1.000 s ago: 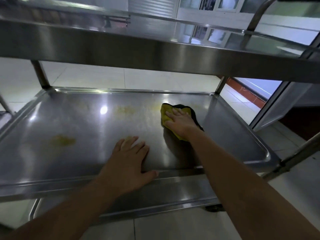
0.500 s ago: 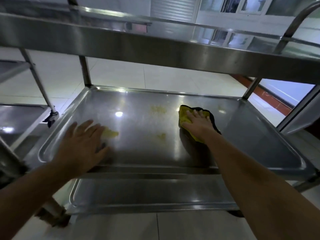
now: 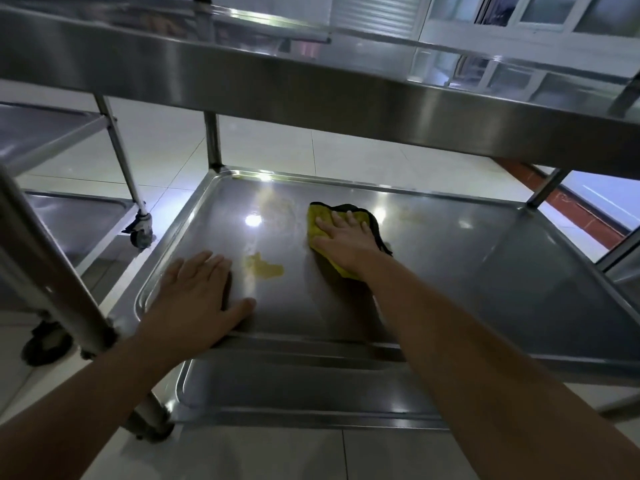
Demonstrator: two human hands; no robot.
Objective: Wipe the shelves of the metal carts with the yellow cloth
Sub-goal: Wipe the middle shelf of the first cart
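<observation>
The yellow cloth (image 3: 317, 221), dark on its far edge, lies flat on the middle shelf (image 3: 485, 271) of a steel cart. My right hand (image 3: 343, 239) presses down on the cloth with its fingers spread. My left hand (image 3: 197, 299) rests flat on the shelf's near left corner and holds nothing. Between the two hands sits a yellowish stain (image 3: 265, 268). A fainter smear (image 3: 277, 206) shows near the back of the shelf, left of the cloth.
The cart's top shelf (image 3: 311, 84) hangs low over the work area. A bottom shelf (image 3: 294, 393) lies below. A second steel cart (image 3: 69, 220) with a caster wheel (image 3: 140, 233) stands close on the left. A cart post (image 3: 52, 271) crosses the near left. White tiled floor lies around.
The view has swung to the right end of the shelf's left corner. My left hand slid from mid-shelf to the near left corner. My right hand stays pressed on the cloth.
</observation>
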